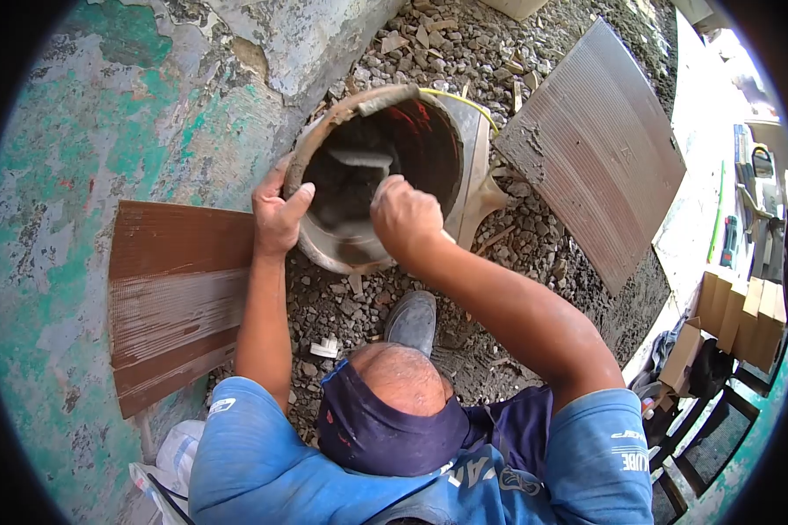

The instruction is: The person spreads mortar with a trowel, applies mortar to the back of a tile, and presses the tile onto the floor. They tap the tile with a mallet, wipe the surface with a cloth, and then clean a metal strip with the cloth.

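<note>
My left hand [280, 210] grips the rim of a mortar-stained bucket [331, 254], with the thumb over the near left edge. Inside the bucket, my right hand [407, 214] is closed around the handle of a trowel. The trowel's pale metal blade [361, 159] shows against the dark, shadowed inside. Grey wet material seems to lie at the bottom, but its depth is hidden. The bucket is tilted so that its mouth faces me.
A ridged-back tile [600, 144] lies on the rubble [534, 236] at right. Another brown tile [179, 306] leans against the peeling green wall [61, 262]. Below the bucket is a grey shoe [411, 322]. Cardboard boxes [740, 311] stand far right.
</note>
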Demonstrator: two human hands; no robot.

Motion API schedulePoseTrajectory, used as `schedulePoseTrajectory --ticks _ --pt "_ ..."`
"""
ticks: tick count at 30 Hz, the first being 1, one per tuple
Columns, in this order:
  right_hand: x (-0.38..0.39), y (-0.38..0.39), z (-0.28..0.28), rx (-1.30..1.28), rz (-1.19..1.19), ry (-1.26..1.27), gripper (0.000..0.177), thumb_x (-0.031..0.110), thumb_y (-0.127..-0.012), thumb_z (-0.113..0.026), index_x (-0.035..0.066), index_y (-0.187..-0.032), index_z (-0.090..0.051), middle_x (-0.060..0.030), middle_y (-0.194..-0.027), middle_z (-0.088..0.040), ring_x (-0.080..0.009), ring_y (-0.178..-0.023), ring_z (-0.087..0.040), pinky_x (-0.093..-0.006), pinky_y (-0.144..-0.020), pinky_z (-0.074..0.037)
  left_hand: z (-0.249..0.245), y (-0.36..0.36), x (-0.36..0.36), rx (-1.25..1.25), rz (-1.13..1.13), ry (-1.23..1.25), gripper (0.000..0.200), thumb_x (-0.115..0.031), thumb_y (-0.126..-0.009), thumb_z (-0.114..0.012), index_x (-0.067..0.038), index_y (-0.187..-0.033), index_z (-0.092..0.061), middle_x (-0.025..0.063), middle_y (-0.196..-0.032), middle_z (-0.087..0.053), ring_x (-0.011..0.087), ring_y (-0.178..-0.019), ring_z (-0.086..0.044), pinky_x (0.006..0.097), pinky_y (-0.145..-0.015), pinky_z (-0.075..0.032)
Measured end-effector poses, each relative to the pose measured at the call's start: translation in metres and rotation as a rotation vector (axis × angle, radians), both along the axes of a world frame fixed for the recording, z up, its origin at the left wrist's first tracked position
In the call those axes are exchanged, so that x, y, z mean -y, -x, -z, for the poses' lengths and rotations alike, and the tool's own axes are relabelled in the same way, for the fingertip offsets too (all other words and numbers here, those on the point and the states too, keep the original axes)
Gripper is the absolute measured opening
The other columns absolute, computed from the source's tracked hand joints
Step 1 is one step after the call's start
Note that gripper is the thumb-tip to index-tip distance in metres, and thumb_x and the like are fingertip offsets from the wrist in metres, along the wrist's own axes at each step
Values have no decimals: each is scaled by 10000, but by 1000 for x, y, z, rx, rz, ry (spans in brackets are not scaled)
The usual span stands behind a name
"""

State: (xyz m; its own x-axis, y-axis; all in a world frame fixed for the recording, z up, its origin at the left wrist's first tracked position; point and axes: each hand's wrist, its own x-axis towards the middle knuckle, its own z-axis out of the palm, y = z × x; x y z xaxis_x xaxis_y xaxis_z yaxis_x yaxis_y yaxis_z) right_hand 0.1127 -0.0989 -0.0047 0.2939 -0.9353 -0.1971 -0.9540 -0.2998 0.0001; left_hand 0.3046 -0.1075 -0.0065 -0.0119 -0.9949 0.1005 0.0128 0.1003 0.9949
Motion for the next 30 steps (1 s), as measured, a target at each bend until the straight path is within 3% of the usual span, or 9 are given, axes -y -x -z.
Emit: schedulePoseTrajectory --ticks 2,4,8,10,14,16,24,28,30 --pt "-22 -2 9 33 -33 -117 328 159 -861 -550 -96 -1062 -596 -84 -802 -661 -164 -681 -680 -314 -489 -514 -2 -4 2 -17 29 -36 430 1 -825 -588 45 -1253 -567 73 -1204 -613 148 -1127 -540 299 -1025 -367" --pt "-42 -1 14 1 -60 -104 210 103 -855 -531 -80 -944 -583 -123 -787 -654 -193 -675 -692 -295 -493 -534 -3 -3 3 -40 12 -26 430 2 -826 -587 46 -1253 -567 72 -1200 -615 147 -1126 -541 298 -1024 -367" --pt "-34 17 -1 -19 -131 -182 239 90 -861 -520 -98 -992 -588 -140 -835 -661 -184 -706 -692 -298 -507 -538 2 -6 1 -68 -30 -35 428 4 -826 -585 50 -1251 -567 73 -1201 -616 151 -1126 -545 298 -1025 -368" --pt "-24 24 -26 -84 -240 -366 228 136 -868 -548 -16 -1001 -654 -112 -906 -665 -195 -810 -694 -322 -544 -537 -3 -4 -3 -60 -37 -34 428 7 -825 -581 52 -1250 -567 76 -1206 -614 154 -1129 -544 302 -1028 -367" --pt "7 36 -41 -86 -102 -129 152 118 -878 -557 24 -937 -660 -91 -893 -653 -179 -821 -696 -294 -562 -548 -4 1 -6 -52 -55 -9 425 8 -822 -576 52 -1245 -572 84 -1223 -605 163 -1145 -538 314 -1036 -364" --pt "33 34 -25 -78 74 -120 160 123 -877 -564 8 -943 -653 -88 -888 -655 -181 -785 -699 -287 -557 -550 -2 4 -11 -26 -50 19 431 4 -821 -585 47 -1250 -567 81 -1226 -603 158 -1148 -533 310 -1037 -358" --pt "-14 15 13 -105 22 -315 454 190 -890 -551 -141 -1200 -525 -106 -966 -665 -184 -821 -699 -335 -521 -542 -3 8 -8 37 -27 35 459 9 -816 -585 49 -1272 -550 81 -1248 -591 156 -1172 -521 309 -1052 -341" --pt "-32 19 12 -101 23 -373 253 114 -894 -501 -76 -1011 -620 -151 -930 -671 -218 -805 -707 -298 -579 -566 -4 10 -9 1 -92 20 410 3 -806 -564 49 -1213 -582 84 -1180 -612 158 -1108 -539 307 -1012 -374" --pt "-30 29 -4 -77 -32 -406 263 133 -893 -513 -62 -1030 -624 -154 -964 -674 -227 -823 -708 -315 -597 -568 -3 9 -8 17 -83 41 441 7 -808 -552 46 -1247 -567 91 -1217 -602 162 -1138 -535 307 -1025 -368"
